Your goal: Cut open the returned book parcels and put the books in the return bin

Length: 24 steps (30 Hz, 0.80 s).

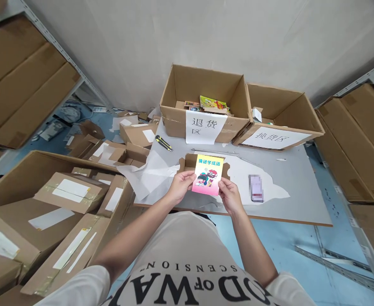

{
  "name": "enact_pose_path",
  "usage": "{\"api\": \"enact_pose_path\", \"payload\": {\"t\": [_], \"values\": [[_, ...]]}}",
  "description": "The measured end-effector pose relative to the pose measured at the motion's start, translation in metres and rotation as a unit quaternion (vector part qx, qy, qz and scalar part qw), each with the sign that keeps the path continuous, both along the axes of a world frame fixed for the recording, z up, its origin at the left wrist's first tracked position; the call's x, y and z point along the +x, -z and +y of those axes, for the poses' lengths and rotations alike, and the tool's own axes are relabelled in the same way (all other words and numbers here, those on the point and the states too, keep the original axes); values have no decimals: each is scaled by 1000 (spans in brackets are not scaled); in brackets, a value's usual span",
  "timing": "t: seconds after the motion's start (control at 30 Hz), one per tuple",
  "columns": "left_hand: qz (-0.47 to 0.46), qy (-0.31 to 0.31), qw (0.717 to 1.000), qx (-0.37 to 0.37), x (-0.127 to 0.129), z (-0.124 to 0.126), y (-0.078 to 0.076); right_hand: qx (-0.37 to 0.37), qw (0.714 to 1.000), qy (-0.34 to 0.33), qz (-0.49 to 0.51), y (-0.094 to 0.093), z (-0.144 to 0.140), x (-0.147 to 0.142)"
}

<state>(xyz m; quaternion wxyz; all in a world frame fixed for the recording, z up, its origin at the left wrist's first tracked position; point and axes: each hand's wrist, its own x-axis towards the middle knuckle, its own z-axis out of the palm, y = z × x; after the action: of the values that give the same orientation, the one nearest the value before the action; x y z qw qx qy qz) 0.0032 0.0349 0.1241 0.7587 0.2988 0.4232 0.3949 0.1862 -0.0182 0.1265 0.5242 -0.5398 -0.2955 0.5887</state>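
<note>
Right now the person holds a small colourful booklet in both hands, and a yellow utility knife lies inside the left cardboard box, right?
Not quite. The head view shows both hands, left hand and right hand, holding the booklet, but the utility knife lies on the table, outside that box.

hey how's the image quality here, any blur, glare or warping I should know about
Head view: even, soft light, no harsh glare; the shelves bow outward at the edges, wide-lens warping. The booklet held by the left hand and right hand is sharp; a small item on the table, at, is pixelated and unreadable.
</note>
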Motion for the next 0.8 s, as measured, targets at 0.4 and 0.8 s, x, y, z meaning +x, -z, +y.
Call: {"api": "enact_pose_path", "payload": {"t": [0.4, 0.8], "values": [[92, 45, 979, 176, 15, -33, -5, 89, 969, 47, -227, -11, -2, -14], [-46, -41, 994, 85, 9, -12, -6, 260, 855, -6, -449, -15, 1, -30]]}}
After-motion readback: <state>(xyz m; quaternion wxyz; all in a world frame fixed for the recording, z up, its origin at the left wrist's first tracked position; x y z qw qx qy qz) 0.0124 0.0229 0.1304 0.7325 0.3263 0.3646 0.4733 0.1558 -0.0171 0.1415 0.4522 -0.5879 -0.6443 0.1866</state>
